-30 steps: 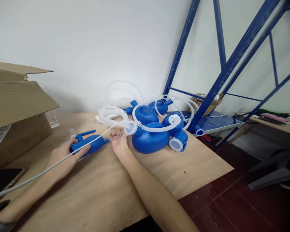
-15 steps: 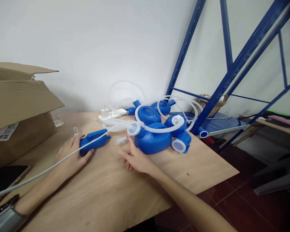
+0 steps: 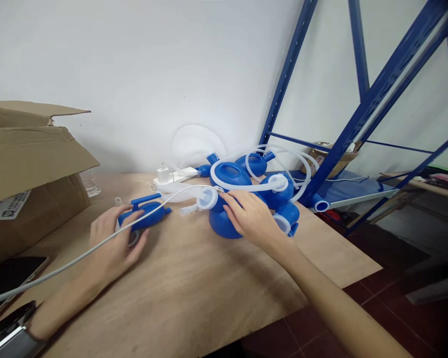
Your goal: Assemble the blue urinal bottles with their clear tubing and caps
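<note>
A small blue plastic funnel-like piece point(image 3: 149, 215), with a bar handle and narrow spout, lies at left on the wooden table. My left hand point(image 3: 114, 233) has its fingers over its near end, thumb held apart below; a clear ring point(image 3: 133, 238) shows under the hand. My right hand point(image 3: 252, 216) has its fingers bent over the neck and upper side of the front blue urinal bottle point(image 3: 224, 224), hiding much of it. This bottle's white-rimmed mouth point(image 3: 208, 198) faces left, a clear plastic piece point(image 3: 188, 210) beside it. A white cable point(image 3: 149, 214) crosses above my left hand.
Several more blue urinal bottles point(image 3: 231, 172) with looped white hoses point(image 3: 306, 166) stand behind. A power strip point(image 3: 175, 175) lies by the wall. A cardboard box point(image 3: 41, 204) and a dark phone point(image 3: 15, 273) are at left; a blue metal rack point(image 3: 343, 144) stands at right.
My right hand has moved right and up, from beside the front bottle's mouth onto its neck and upper side. My left hand has shifted and turned the small blue piece slightly.
</note>
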Demonstrator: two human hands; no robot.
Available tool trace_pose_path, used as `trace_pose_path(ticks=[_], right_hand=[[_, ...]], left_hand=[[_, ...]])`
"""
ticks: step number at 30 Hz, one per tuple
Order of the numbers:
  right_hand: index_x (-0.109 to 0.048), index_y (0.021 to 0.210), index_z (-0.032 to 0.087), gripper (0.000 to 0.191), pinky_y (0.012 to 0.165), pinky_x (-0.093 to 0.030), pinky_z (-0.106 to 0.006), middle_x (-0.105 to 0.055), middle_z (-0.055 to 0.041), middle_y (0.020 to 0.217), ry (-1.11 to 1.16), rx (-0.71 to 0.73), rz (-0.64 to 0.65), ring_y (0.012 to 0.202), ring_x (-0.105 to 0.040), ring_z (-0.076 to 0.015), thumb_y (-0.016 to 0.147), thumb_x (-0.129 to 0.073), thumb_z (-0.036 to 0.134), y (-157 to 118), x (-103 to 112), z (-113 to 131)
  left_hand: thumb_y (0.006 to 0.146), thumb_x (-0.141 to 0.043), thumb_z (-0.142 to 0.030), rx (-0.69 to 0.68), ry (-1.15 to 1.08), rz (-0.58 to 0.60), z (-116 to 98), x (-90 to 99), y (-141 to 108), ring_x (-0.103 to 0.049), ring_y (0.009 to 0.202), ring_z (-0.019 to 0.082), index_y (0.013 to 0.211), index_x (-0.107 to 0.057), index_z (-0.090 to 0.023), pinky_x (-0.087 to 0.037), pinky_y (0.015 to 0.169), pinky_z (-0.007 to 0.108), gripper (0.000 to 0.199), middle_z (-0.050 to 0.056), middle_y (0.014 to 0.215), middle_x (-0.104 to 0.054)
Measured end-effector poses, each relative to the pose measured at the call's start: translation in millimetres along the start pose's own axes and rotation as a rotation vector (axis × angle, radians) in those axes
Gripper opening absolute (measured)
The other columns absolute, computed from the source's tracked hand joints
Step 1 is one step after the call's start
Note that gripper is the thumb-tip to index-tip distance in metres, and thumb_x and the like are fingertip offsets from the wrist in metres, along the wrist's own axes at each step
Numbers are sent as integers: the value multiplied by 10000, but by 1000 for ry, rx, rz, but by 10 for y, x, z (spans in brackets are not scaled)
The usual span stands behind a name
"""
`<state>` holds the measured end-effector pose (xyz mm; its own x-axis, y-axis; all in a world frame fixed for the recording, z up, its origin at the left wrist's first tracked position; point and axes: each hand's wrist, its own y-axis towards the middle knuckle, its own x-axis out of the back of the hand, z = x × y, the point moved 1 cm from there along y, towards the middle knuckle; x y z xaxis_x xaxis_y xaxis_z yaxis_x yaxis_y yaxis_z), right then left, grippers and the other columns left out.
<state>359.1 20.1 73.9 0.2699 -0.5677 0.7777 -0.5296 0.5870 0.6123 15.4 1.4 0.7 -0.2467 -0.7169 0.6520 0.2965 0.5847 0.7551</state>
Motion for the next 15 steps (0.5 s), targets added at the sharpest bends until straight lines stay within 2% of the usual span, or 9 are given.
trace_pose_path(ticks=[3,5,7,10,12,15], right_hand=[[-669,1343,120,413,939,-567,-420,-745,-176,1248,-42,-23,24,1117,-710,-300,1075,-403,289,-24,-57,42],[-663,1356,92,440,968,-564,-432,-738,-196,1274,-59,-66,19,1143,-708,-310,1079,-397,307,-58,-108,93],[-620,1408,79,457,1062,-518,-462,-704,-196,1349,-77,-91,4,1232,-671,-323,1081,-392,302,-95,-166,132],[-570,1454,91,469,1170,-415,-523,-645,-179,1443,-66,-103,-5,1410,-538,-351,1083,-395,319,-127,-231,114],[-564,1444,80,479,1162,-415,-532,-640,-193,1442,-22,-91,13,1462,-479,-358,1091,-376,343,-115,-240,40],[-574,1407,81,476,1092,-465,-501,-679,-197,1373,66,-50,81,1362,-573,-343,1101,-352,371,-37,-199,-123]], left_hand=[[924,-629,-210,-312,-2,-29,-211,40,50,-682,1134,393,1259,-578,-248,-539,927,551,341,170,1224,-699],[934,-618,-182,-428,-42,-46,-396,18,160,-718,1072,342,1290,-578,-211,-571,893,478,359,149,1173,-739],[960,-614,-212,-435,-59,-88,-589,-31,339,-722,1084,324,1370,-541,-147,-583,898,442,422,174,1207,-739],[996,-612,-296,-398,-76,-144,-806,-131,660,-715,1100,316,1435,-477,-91,-585,923,436,503,204,1225,-729],[1006,-615,-359,-412,-82,-202,-855,-200,844,-725,1043,301,1405,-505,-93,-594,881,416,492,192,1159,-743],[991,-643,-418,-508,-47,-278,-801,-290,1028,-729,945,278,1325,-587,-138,-588,780,376,440,148,1064,-754]])
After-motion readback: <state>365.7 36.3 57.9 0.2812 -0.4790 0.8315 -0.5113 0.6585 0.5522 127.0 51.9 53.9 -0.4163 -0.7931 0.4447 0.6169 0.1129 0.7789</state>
